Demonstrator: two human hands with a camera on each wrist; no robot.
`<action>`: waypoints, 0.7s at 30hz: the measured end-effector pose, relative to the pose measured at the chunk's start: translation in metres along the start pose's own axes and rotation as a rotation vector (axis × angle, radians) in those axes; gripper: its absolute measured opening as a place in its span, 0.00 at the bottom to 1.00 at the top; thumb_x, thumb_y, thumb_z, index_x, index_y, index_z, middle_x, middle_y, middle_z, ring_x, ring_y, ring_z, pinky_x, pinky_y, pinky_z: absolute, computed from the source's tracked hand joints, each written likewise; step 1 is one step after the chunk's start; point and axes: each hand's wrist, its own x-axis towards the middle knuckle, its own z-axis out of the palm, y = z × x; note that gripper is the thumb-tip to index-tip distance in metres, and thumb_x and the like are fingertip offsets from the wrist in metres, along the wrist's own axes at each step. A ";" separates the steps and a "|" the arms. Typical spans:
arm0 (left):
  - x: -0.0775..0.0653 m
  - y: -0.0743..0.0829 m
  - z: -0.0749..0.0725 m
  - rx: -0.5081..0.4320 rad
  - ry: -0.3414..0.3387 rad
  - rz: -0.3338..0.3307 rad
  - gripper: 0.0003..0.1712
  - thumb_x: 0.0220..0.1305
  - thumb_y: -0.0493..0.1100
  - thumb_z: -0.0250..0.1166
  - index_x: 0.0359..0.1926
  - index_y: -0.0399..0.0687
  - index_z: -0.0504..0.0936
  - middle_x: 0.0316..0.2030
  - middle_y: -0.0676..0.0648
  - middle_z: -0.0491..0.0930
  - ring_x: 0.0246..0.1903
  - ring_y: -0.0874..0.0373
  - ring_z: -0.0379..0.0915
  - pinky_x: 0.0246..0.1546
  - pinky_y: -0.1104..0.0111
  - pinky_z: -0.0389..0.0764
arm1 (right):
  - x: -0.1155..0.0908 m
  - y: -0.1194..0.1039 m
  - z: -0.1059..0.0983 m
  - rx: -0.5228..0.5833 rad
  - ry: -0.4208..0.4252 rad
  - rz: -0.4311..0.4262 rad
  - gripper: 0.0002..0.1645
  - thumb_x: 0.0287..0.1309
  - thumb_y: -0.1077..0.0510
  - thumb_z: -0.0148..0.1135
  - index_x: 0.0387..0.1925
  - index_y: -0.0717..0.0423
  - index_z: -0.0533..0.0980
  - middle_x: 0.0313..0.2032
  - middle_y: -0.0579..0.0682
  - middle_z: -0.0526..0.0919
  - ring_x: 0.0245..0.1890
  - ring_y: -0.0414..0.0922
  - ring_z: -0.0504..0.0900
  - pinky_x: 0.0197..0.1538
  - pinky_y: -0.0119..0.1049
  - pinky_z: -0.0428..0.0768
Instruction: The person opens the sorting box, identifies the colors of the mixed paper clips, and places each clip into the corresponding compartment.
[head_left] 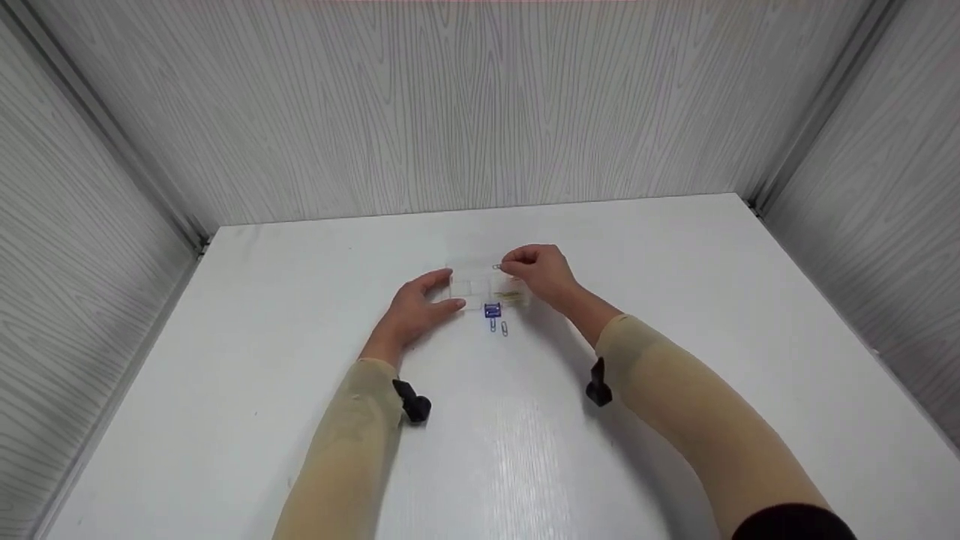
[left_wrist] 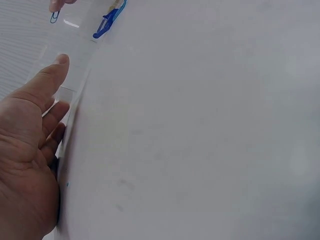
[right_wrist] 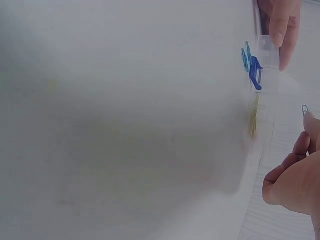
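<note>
A clear plastic box [head_left: 480,286] with divided compartments lies at the middle of the white table. My left hand [head_left: 411,311] grips its left end, thumb on the near side and fingers on the far side. Above the far right part of the box, my right hand [head_left: 547,274] pinches a small paper clip [right_wrist: 304,109] between thumb and forefinger. Yellowish clips [right_wrist: 254,117] lie in a right-hand compartment. A blue clasp-like piece [head_left: 492,310] sits at the box's near edge. Just in front of it are two blue paper clips [head_left: 505,328].
The white table [head_left: 480,450] spreads around the box on every side. Grey wood-grain panels [head_left: 480,105] stand at the back, left and right. Black camera mounts [head_left: 416,407] sit on both sleeved wrists.
</note>
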 end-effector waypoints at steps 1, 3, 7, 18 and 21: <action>0.000 0.000 0.000 -0.002 0.001 -0.004 0.44 0.66 0.59 0.75 0.79 0.64 0.70 0.76 0.57 0.69 0.81 0.55 0.50 0.81 0.54 0.50 | 0.001 0.000 0.000 -0.002 0.003 0.000 0.07 0.71 0.54 0.70 0.45 0.51 0.87 0.46 0.48 0.87 0.47 0.46 0.80 0.53 0.37 0.81; 0.000 0.001 -0.001 -0.011 -0.001 0.010 0.43 0.67 0.58 0.75 0.79 0.61 0.70 0.76 0.56 0.69 0.81 0.54 0.51 0.81 0.54 0.50 | 0.003 0.000 0.001 0.003 0.008 0.002 0.07 0.71 0.54 0.70 0.45 0.52 0.87 0.46 0.48 0.87 0.47 0.46 0.80 0.53 0.37 0.82; 0.001 0.000 0.000 -0.024 -0.005 0.043 0.42 0.68 0.55 0.75 0.79 0.56 0.70 0.76 0.53 0.70 0.80 0.53 0.52 0.81 0.56 0.51 | 0.004 0.002 0.003 0.007 0.021 0.015 0.08 0.71 0.54 0.70 0.46 0.53 0.87 0.46 0.49 0.87 0.46 0.46 0.81 0.52 0.37 0.82; 0.001 -0.001 0.002 -0.011 -0.006 0.044 0.42 0.68 0.56 0.74 0.79 0.57 0.70 0.76 0.54 0.70 0.80 0.55 0.53 0.81 0.58 0.52 | 0.001 0.005 0.003 0.009 0.015 0.048 0.12 0.75 0.53 0.66 0.52 0.53 0.86 0.49 0.49 0.86 0.48 0.46 0.82 0.55 0.37 0.83; 0.000 0.000 0.002 -0.010 -0.003 0.028 0.42 0.67 0.57 0.75 0.79 0.59 0.70 0.75 0.55 0.70 0.80 0.55 0.53 0.81 0.57 0.52 | -0.003 0.005 0.001 0.005 0.011 0.018 0.12 0.74 0.52 0.67 0.52 0.52 0.86 0.49 0.48 0.86 0.48 0.46 0.81 0.55 0.37 0.83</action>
